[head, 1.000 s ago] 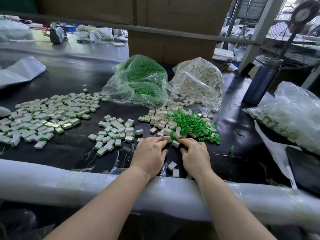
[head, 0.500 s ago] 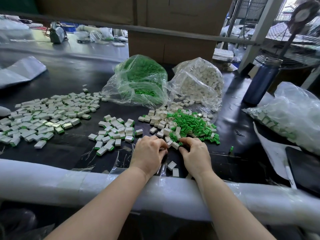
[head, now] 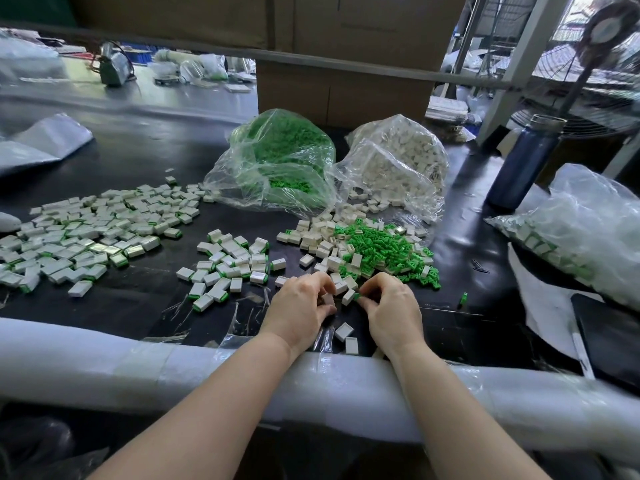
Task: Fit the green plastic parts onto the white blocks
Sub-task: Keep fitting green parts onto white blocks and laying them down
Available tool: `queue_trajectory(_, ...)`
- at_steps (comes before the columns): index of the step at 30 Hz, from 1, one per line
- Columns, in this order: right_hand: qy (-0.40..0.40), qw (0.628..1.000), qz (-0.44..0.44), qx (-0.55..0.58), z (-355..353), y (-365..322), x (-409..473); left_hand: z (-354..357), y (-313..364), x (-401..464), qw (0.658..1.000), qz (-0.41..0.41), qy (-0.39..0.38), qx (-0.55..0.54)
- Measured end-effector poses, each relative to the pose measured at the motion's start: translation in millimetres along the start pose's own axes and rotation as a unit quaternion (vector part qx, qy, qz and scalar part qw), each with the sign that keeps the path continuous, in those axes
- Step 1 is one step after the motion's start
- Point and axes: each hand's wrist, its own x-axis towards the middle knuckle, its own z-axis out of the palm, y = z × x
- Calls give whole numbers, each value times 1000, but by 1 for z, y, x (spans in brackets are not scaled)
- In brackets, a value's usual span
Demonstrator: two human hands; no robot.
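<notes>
My left hand (head: 300,306) and my right hand (head: 393,315) are close together at the near edge of the mixed pile of loose white blocks (head: 325,242) and green parts (head: 384,247). My right hand pinches a green part (head: 356,296) against the end of a tilted white block (head: 347,296) between the hands. The fingers and thumb of my left hand curl round another white block (head: 327,300), which is mostly hidden. Two loose white blocks (head: 347,337) lie just below the hands.
Fitted blocks with green ends lie in a small heap (head: 232,265) and a wide spread (head: 86,233) to the left. Behind stand a bag of green parts (head: 280,161) and a bag of white blocks (head: 398,164). A blue bottle (head: 523,161) and another bag (head: 585,230) are on the right. A padded rail (head: 138,362) runs along the front edge.
Both hands drew slightly back from the pile and curled their fingers. My right hand picked up a green part and brought it to the white block between the hands.
</notes>
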Motion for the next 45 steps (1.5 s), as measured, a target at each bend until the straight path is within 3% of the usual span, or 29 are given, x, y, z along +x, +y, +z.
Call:
queue_trajectory(11, 12, 988, -53, 143, -5, 0, -4, -5, 0, 3, 978, -51, 25, -202)
queue_trajectory(20, -78, 949, -55, 301, -8, -6, -6, -7, -3, 4, 912, -92, -33, -398)
queue_trajectory(27, -86, 947, -50, 307, -9, -6, -6, -9, -1, 3, 905, -83, -60, -412)
queue_trajectory(45, -120, 940, -42, 317, -10, -4, -7, -8, 1, 0, 942, -54, -89, -319)
